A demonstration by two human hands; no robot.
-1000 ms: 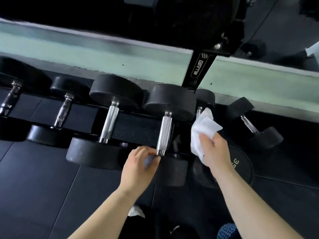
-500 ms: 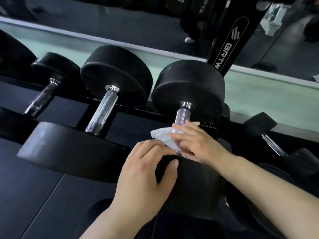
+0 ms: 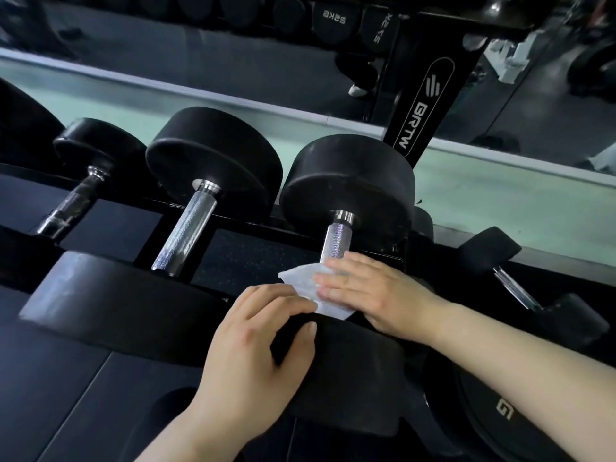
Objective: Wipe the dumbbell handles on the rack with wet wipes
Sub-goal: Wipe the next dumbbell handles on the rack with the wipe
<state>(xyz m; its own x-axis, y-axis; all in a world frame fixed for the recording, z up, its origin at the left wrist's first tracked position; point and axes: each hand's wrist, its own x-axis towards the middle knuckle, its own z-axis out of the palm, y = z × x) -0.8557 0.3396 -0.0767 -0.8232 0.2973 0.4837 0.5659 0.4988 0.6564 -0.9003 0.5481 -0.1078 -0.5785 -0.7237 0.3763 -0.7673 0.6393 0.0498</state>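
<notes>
While the right hand point(image 3: 376, 295) presses the wet wipe point(image 3: 305, 285) flat-fingered low on the handle point(image 3: 335, 243) and the left hand point(image 3: 256, 341) grips the near head point(image 3: 350, 371), better wrap the wipe round, then stroke upward.

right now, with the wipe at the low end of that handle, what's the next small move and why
Probably slide the right hand with the wipe up the handle toward the far collar. The wipe covers only the lower end; the knurled stretch above it is bare. The left hand grips the near head, so it looks steadied.
</notes>
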